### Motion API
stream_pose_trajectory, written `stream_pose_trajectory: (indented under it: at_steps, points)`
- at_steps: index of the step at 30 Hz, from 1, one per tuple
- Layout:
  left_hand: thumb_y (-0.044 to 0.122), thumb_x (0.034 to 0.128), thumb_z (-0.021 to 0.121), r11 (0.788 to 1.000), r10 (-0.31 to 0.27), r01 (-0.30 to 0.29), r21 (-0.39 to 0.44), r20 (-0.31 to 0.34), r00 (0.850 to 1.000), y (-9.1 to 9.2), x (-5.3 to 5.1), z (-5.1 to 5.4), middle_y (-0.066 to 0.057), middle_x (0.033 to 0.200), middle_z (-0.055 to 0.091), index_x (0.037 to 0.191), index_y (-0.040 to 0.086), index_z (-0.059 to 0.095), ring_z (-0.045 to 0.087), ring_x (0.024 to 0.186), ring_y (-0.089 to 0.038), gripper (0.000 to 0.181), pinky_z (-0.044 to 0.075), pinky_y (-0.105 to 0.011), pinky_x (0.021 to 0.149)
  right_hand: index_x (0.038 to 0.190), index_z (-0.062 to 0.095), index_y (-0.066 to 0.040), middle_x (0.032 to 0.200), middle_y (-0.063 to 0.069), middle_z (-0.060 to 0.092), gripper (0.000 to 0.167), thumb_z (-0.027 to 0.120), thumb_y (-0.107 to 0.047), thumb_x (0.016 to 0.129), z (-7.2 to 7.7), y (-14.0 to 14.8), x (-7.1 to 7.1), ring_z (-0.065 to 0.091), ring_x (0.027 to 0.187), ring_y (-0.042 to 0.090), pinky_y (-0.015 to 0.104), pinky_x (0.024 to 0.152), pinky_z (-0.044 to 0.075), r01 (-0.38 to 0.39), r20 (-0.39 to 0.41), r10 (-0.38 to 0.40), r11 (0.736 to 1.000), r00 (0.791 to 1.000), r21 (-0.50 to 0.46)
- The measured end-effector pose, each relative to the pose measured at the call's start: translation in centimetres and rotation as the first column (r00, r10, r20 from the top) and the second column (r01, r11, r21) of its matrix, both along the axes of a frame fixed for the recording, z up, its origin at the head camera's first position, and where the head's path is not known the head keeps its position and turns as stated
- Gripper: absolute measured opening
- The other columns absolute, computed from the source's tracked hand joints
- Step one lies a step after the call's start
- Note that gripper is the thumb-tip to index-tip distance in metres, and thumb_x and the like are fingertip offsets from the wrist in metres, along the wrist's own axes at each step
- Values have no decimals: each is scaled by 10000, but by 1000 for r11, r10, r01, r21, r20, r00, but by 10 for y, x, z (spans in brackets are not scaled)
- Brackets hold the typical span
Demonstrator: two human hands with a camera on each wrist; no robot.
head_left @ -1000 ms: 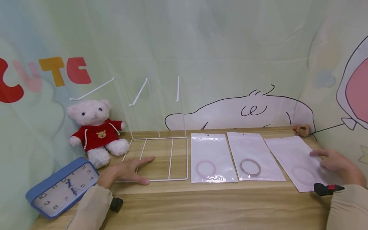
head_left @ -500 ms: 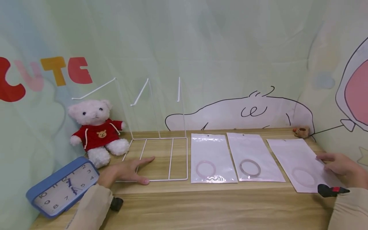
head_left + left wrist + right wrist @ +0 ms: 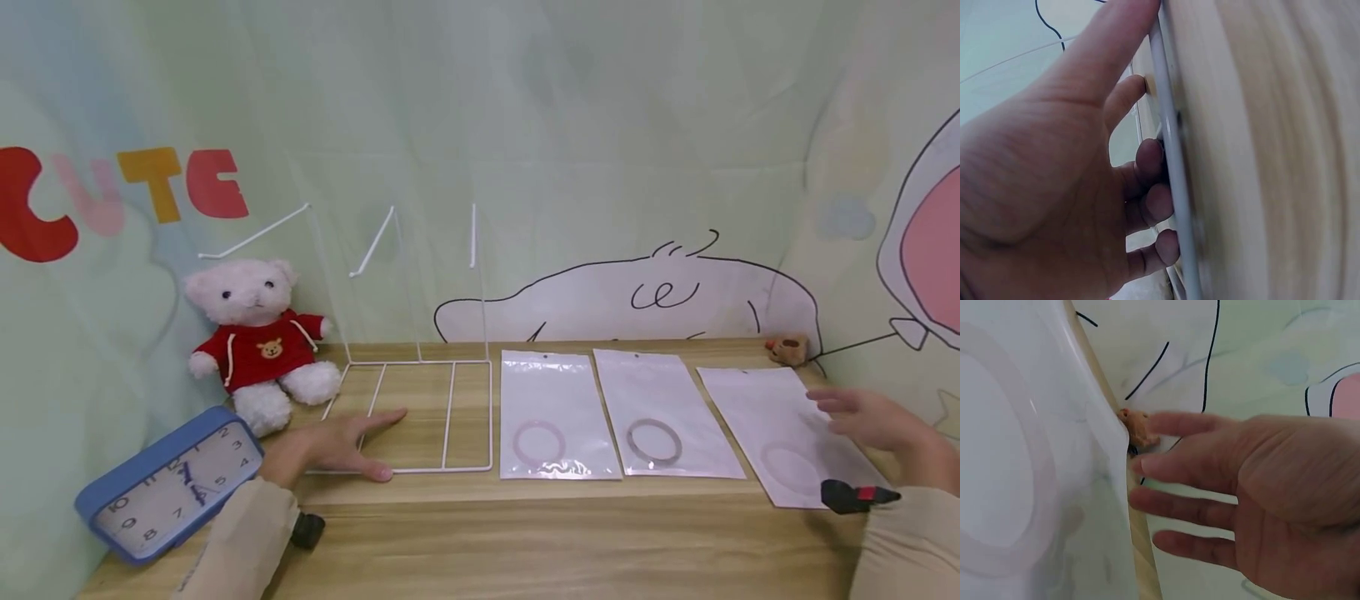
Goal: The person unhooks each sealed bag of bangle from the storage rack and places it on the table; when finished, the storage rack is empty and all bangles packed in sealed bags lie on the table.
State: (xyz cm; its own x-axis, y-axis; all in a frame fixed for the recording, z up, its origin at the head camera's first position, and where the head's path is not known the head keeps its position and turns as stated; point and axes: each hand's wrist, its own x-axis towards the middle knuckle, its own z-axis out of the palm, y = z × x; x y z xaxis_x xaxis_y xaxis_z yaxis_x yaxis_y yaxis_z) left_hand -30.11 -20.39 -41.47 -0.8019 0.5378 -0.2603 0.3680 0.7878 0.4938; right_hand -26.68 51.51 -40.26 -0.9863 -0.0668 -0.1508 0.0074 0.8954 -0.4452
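My left hand (image 3: 341,443) rests with spread fingers on the base of a white wire rack (image 3: 490,417) with three upright hooked arms. In the left wrist view its thumb and fingertips touch or lie close to the front wire (image 3: 1175,150). My right hand (image 3: 881,425) hovers with loosely extended fingers over the right edge of a white flat bag (image 3: 750,396), holding nothing. A pale ring-shaped bangle (image 3: 1044,469) shows through that bag. To its left lie a middle bag (image 3: 645,383) with a greyish bangle (image 3: 631,440) and a left bag (image 3: 543,387) with a pinkish bangle (image 3: 516,443).
A white teddy bear (image 3: 270,354) in a red top sits left of the rack. In front of it leans a blue-framed clock (image 3: 168,483). A small brown figure (image 3: 787,348) stands in the back right corner. Printed cloth (image 3: 600,167) hangs behind the wooden table (image 3: 525,542).
My right hand slid the right-hand bag slightly to the right, then lifted off it. The left hand has stayed on the rack. The head view has shifted a little.
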Motion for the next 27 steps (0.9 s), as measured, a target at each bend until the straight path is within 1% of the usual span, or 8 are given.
stream_pose_trajectory:
  at_steps: [1, 4, 8, 12, 17, 20, 25, 27]
  points:
    - [474, 802, 820, 1000, 0, 0, -3, 1, 1000, 0, 0, 0, -297, 1522, 372, 1570, 137, 332, 349, 1377, -511, 971, 303, -678, 1070, 1333, 401, 214, 1256, 478, 475, 493, 581, 9, 922, 2, -3, -1, 475, 1141, 627, 647, 844, 482, -2, 2, 2, 1000, 1000, -3]
    - [473, 802, 820, 1000, -3, 3, -8, -3, 1000, 0, 0, 0, -296, 1519, 377, 1571, 139, 333, 355, 1374, -510, 969, 307, -679, 1067, 1375, 401, 168, 1286, 459, 479, 523, 609, -22, 934, 6, -15, -4, 473, 1160, 621, 649, 842, 487, -45, -15, 45, 999, 999, -16]
    - [484, 801, 818, 1000, 11, -11, -13, 12, 1000, 1, 0, -1, -282, 1532, 367, 1572, 146, 334, 341, 1389, -500, 971, 293, -675, 1081, 1399, 424, 125, 1306, 416, 508, 510, 611, -44, 955, 10, -32, -6, 506, 1167, 580, 610, 850, 515, -92, -66, 88, 994, 994, -52]
    - [496, 801, 812, 1000, 25, -24, -13, 27, 999, 2, 0, -1, -275, 1545, 352, 1574, 153, 330, 323, 1401, -500, 974, 276, -679, 1090, 1412, 445, 97, 1320, 380, 527, 487, 599, -61, 978, 15, -48, -9, 528, 1173, 537, 601, 871, 513, -118, -99, 108, 988, 989, -104]
    - [510, 807, 801, 1000, 12, -11, -14, 20, 1000, 1, 0, 0, -276, 1540, 358, 1575, 146, 327, 328, 1398, -498, 973, 284, -672, 1090, 1411, 463, 89, 1324, 364, 537, 481, 604, -79, 983, 24, -62, -12, 552, 1158, 512, 626, 877, 496, -119, -112, 105, 986, 988, -119]
    - [520, 815, 789, 1000, -9, 9, -12, 15, 1000, 1, 0, 2, -267, 1540, 364, 1573, 135, 328, 335, 1397, -489, 967, 292, -663, 1091, 1417, 467, 72, 1333, 349, 540, 485, 610, -99, 986, 29, -68, -13, 553, 1164, 504, 630, 885, 492, -120, -110, 107, 985, 988, -120]
    - [514, 836, 769, 998, -59, 60, -3, 17, 998, -1, 0, 3, -266, 1539, 367, 1568, 91, 322, 345, 1387, -496, 957, 299, -668, 1084, 1425, 470, 57, 1340, 331, 547, 503, 623, -153, 995, 38, -76, -12, 551, 1182, 491, 614, 893, 496, -188, -87, 177, 972, 980, -139]
    - [519, 841, 761, 998, -64, 64, -6, 24, 998, -2, 0, 3, -253, 1548, 361, 1572, 97, 316, 339, 1394, -490, 955, 295, -667, 1087, 1428, 473, 54, 1335, 324, 555, 509, 626, -168, 996, 41, -80, -11, 562, 1177, 479, 601, 897, 503, -222, -88, 211, 964, 974, -148]
